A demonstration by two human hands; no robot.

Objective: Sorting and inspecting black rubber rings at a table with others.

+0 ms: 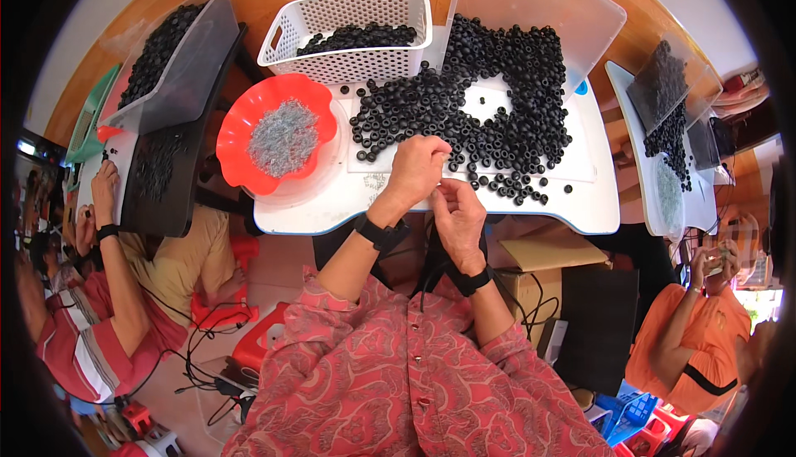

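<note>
My left hand (417, 173) is closed in a pinch over the front part of the white table, just before a heap of small black round parts with holes (506, 59). Below it and slightly to the right, my right hand (461, 218) is also closed, thumb and fingers pressed together at the table's front edge. The hands almost touch. Whatever is between their fingertips is too small or hidden to make out. Left of my hands, a red scalloped bowl (235, 152) holds a pile of small shiny grey pieces (283, 138).
Behind the heap stand a white perforated basket (361, 65) with more black parts and a tipped clear plastic bin (572, 13). Loose black parts lie near the front edge. Other people work at a table on the left (124, 167) and one on the right (705, 200).
</note>
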